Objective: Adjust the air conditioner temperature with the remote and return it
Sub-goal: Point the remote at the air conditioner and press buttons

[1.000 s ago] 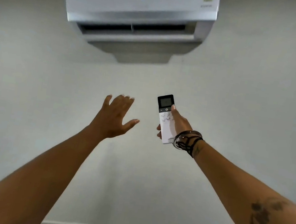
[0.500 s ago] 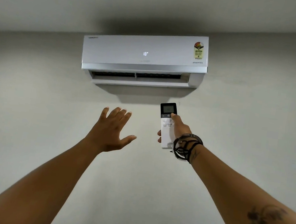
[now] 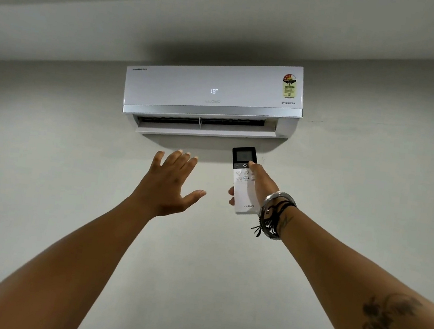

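Observation:
A white wall-mounted air conditioner (image 3: 213, 97) hangs high on the wall, its front display reading 18 and its lower flap open. My right hand (image 3: 263, 183) grips a white remote (image 3: 244, 179) with a dark screen at its top, held upright and aimed at the unit. The thumb rests at the right edge of the remote's upper buttons, just below the screen. My left hand (image 3: 171, 186) is raised to the left of the remote, palm toward the wall, fingers spread, holding nothing.
A plain pale wall (image 3: 371, 198) fills the view behind both arms. The ceiling (image 3: 176, 1) runs above the unit. Bangles and dark cords circle my right wrist (image 3: 275, 213).
The view has tilted upward, so the whole air conditioner and ceiling now show. Both raised arms keep their pose, and the remote stays in my right hand.

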